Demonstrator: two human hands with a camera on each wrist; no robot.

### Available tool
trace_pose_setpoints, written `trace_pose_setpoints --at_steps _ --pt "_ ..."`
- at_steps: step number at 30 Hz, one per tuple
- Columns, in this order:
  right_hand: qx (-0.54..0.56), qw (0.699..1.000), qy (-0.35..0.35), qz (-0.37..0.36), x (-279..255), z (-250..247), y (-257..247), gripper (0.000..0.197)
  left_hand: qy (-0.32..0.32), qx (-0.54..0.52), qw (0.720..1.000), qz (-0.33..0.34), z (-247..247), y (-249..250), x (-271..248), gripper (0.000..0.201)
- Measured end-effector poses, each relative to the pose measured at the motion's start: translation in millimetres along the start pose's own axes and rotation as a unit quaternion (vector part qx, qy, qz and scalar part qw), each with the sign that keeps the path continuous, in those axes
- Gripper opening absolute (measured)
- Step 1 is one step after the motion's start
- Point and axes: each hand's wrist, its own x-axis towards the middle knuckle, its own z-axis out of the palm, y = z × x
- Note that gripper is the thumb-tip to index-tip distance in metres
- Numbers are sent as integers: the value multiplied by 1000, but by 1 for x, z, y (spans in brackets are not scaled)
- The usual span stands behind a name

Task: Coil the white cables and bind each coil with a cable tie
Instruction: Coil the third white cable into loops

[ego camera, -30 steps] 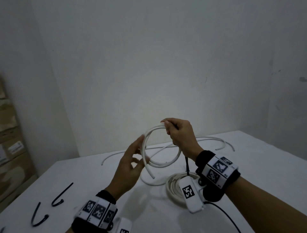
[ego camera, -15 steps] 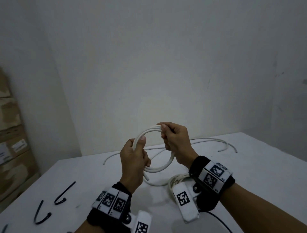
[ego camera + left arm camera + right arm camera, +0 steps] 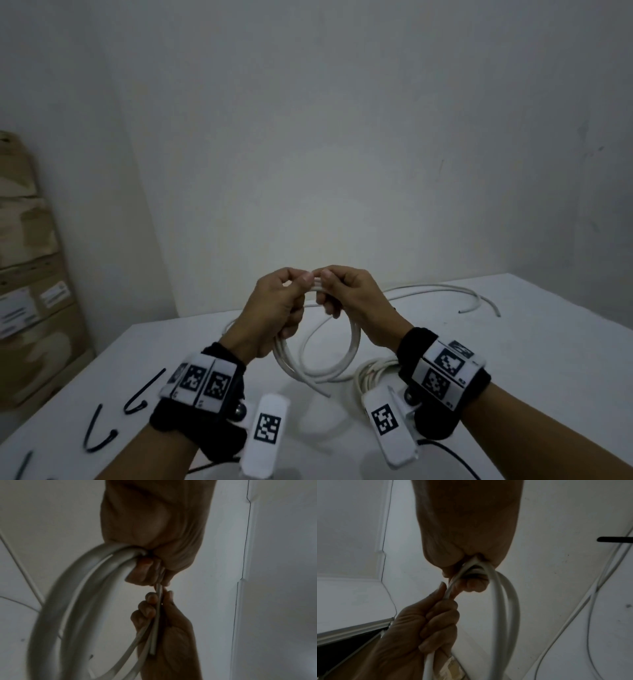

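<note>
Above table: white cable coil hanging below both grips, L hand & R hand clenched round its top.

White table carries loose white cables, a cable coil — black ties lie left.

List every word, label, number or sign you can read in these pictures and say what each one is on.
No text can be read anywhere.
White labels on the cardboard boxes: printed lines, too blurred to read.
Left wristband and right wristband: black-and-white square code patterns, with tiny marks along the edges, too small to read.
White tabs below the wrists: one square code pattern each, no words.
Wrist views: no text.
</note>
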Motion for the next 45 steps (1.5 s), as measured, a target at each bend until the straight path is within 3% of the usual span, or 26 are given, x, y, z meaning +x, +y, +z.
trace_pose_setpoints --at_steps 5,9,14,18,22,25,27,29,32,35,45 --pt "-16 999 -4 39 -4 7 14 26 83 -69 994 7 -14 -14 -5 13" --pt "-40 999 2 29 -8 7 24 28 121 -106 987 17 -28 -16 -8 12" --pt "90 994 -3 53 -6 12 25 28 146 -150 977 37 -31 -23 -13 12" --pt "94 993 -10 68 -3 13 27 24 113 -137 984 9 -43 -28 -17 12" --pt "46 996 -22 71 2 18 33 23 79 33 996 -29 -62 -22 -19 12" --pt "18 994 -77 76 5 30 32 23 60 102 993 -32 -72 -9 -15 21" --pt "-11 991 -111 72 8 40 29 22 12 139 989 -54 -73 -1 -15 26" --pt "-26 989 -127 68 9 50 28 20 -26 145 985 -91 -76 2 -17 28" --pt "-9 990 -119 74 11 59 32 7 -29 122 982 -138 -89 -4 -24 27" --pt "-5 990 -121 75 15 65 39 14 -54 76 983 -161 -103 -13 -30 19" --pt "-32 990 -114 72 38 111 52 14 65 10 991 -114 -149 -29 -38 29"
